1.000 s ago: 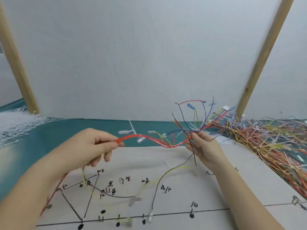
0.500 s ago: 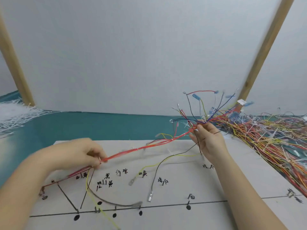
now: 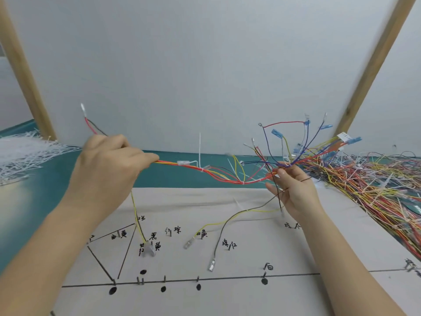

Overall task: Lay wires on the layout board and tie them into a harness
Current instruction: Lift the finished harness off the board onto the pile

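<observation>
Step in hand, as I judge it: harness (image 3: 218, 175) is held up off the layout board (image 3: 227, 258) between both hands, mid-frame, already tied in places — white cable ties (image 3: 200, 153) stick up from the red/yellow trunk. Looks like inspection or repositioning, not laying.

Left hand (image 3: 107, 165), left-centre of frame, raised above the board, back of hand to camera, fingers clenched round the trunk's left end. A red-and-black lead with a white terminal pokes up out of the fist toward upper left. A yellow wire (image 3: 136, 215) hangs from under this hand down to the board.

Right hand (image 3: 293, 192), right of centre, palm partly toward camera, thumb and fingertips pinching the trunk where the branches fan out; other fingers loosely extended. Blue-sleeved terminals (image 3: 276, 133) spray upward above it. Yellow and grey leads droop from near this hand onto the board, terminals resting near the handwritten labels.

Next move probably calls for lowering the trunk along the drawn black line at the frame's bottom, seating branches against the pins (image 3: 141, 281), matching leads to labels.

Pile of loose wires (image 3: 376, 185) lies on the desk (image 3: 57, 179) at right; heap of white ties (image 3: 20, 151) at far left.
</observation>
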Motion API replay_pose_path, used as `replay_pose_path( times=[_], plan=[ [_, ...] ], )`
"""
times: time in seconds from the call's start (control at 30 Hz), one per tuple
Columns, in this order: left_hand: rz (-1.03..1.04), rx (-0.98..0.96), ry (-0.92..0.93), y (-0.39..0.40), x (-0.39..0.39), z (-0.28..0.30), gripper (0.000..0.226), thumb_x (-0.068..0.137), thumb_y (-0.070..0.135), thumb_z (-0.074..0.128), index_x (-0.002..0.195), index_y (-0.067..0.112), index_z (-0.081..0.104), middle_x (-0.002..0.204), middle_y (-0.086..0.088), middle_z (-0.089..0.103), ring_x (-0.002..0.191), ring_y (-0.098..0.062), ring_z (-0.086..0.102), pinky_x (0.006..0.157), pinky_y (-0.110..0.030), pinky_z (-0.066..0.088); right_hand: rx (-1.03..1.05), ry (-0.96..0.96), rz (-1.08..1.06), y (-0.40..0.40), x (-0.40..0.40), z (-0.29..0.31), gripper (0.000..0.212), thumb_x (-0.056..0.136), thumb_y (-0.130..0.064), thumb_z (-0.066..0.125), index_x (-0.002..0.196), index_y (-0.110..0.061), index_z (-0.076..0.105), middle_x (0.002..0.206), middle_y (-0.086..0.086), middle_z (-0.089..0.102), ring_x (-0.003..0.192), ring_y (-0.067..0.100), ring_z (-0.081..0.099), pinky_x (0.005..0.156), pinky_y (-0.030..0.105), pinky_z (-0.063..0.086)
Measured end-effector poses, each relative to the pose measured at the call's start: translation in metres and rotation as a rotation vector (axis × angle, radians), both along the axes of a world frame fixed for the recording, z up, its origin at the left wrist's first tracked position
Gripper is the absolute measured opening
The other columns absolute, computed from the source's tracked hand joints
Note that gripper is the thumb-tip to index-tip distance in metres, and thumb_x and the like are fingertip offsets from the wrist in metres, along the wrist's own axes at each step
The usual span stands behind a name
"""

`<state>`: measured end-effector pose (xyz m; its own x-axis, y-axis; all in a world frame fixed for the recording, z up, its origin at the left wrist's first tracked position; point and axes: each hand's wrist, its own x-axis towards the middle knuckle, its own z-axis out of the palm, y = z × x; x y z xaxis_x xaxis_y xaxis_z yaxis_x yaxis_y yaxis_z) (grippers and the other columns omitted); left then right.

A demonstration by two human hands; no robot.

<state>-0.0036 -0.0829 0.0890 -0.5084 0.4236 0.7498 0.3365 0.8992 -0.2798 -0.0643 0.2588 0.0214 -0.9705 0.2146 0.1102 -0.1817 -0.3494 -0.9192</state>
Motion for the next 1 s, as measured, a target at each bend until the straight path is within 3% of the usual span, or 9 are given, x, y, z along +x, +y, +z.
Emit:
replay_pose_path(
  times=[0.17, 0.3, 0.4, 0.5, 0.6, 0.7, 0.77, 0.9, 1.0],
  plan=[
    [-0.037, -0.009, 0.220, 0.011, 0.017, 0.020, 0.035, 0.077, -0.012, 0.060, 0.096, 0.014, 0.072, 0.081, 0.001, 0.070, 0.089, -0.026, 0.054, 0.093, -0.043, 0.026, -0.070, -0.028, 0.005, 0.002, -0.002, 0.000, 0.021, 0.095, -0.002, 0.047, 0.079, -0.013, 0.056, 0.069, -0.004, 0.067, 0.066, 0.008, 0.067, 0.054, 0.023, 0.055],
    [-0.061, 0.021, 0.256, 0.012, 0.017, 0.022, 0.038, 0.079, -0.012, 0.046, 0.099, 0.011, 0.069, 0.088, -0.004, 0.069, 0.103, -0.029, 0.051, 0.099, -0.049, 0.024, -0.114, -0.043, 0.035, 0.000, -0.003, 0.000, 0.022, 0.096, -0.002, 0.046, 0.078, -0.012, 0.054, 0.065, -0.005, 0.067, 0.063, 0.007, 0.067, 0.053, 0.022, 0.055],
    [0.064, -0.038, -0.081, 0.006, 0.005, 0.005, 0.041, 0.078, -0.013, 0.047, 0.100, 0.014, 0.069, 0.096, -0.003, 0.068, 0.114, -0.031, 0.052, 0.099, -0.054, 0.028, -0.066, -0.078, 0.012, 0.000, -0.003, -0.003, 0.022, 0.095, -0.002, 0.047, 0.077, -0.012, 0.053, 0.063, -0.005, 0.066, 0.058, 0.006, 0.065, 0.052, 0.022, 0.055],
    [0.233, -0.110, -0.554, 0.011, -0.006, -0.020, 0.040, 0.094, 0.013, 0.047, 0.127, 0.035, 0.050, 0.130, 0.013, 0.048, 0.136, -0.016, 0.026, 0.107, -0.042, 0.019, 0.041, -0.090, -0.011, 0.002, -0.003, -0.008, 0.021, 0.095, -0.002, 0.047, 0.080, -0.014, 0.056, 0.061, -0.007, 0.065, 0.054, 0.004, 0.063, 0.055, 0.024, 0.057],
    [0.053, 0.059, -0.726, 0.043, -0.002, -0.044, 0.038, 0.095, 0.036, 0.042, 0.132, 0.034, 0.045, 0.132, 0.013, 0.045, 0.128, -0.011, 0.032, 0.105, -0.029, 0.025, 0.085, -0.080, -0.006, 0.002, -0.003, -0.008, 0.021, 0.096, -0.003, 0.047, 0.084, -0.015, 0.059, 0.063, -0.009, 0.064, 0.057, 0.003, 0.063, 0.056, 0.023, 0.057],
    [-0.089, 0.011, -0.824, 0.083, 0.016, -0.066, 0.041, 0.093, 0.046, 0.039, 0.130, 0.031, 0.045, 0.128, 0.010, 0.047, 0.122, -0.014, 0.036, 0.102, -0.031, 0.030, 0.069, -0.069, 0.002, 0.001, -0.003, -0.006, 0.021, 0.096, -0.004, 0.046, 0.084, -0.016, 0.059, 0.065, -0.010, 0.066, 0.060, 0.003, 0.065, 0.055, 0.022, 0.056],
    [-0.075, -0.049, -0.856, 0.098, 0.026, -0.076, 0.035, 0.094, 0.042, 0.039, 0.125, 0.027, 0.045, 0.124, 0.006, 0.046, 0.118, -0.017, 0.038, 0.098, -0.031, 0.032, 0.053, -0.064, 0.005, 0.001, -0.002, -0.005, 0.022, 0.096, -0.003, 0.045, 0.084, -0.016, 0.059, 0.065, -0.010, 0.066, 0.060, 0.003, 0.065, 0.055, 0.022, 0.056],
    [-0.113, 0.010, -0.805, 0.098, 0.026, -0.081, 0.023, 0.094, 0.010, 0.035, 0.109, 0.024, 0.045, 0.112, 0.006, 0.048, 0.107, -0.017, 0.040, 0.088, -0.026, 0.032, 0.016, -0.048, 0.038, -0.003, -0.001, -0.004, 0.023, 0.096, -0.002, 0.044, 0.087, -0.016, 0.059, 0.068, -0.010, 0.068, 0.064, 0.003, 0.067, 0.057, 0.021, 0.056],
    [-0.268, 0.368, -0.810, 0.094, 0.028, -0.068, 0.020, 0.089, 0.008, 0.040, 0.098, 0.022, 0.051, 0.096, 0.009, 0.053, 0.095, -0.012, 0.048, 0.082, -0.024, 0.037, -0.038, -0.031, 0.061, -0.005, 0.000, -0.001, 0.022, 0.096, -0.002, 0.043, 0.087, -0.015, 0.058, 0.070, -0.008, 0.068, 0.069, 0.006, 0.069, 0.058, 0.022, 0.057]
  ],
)
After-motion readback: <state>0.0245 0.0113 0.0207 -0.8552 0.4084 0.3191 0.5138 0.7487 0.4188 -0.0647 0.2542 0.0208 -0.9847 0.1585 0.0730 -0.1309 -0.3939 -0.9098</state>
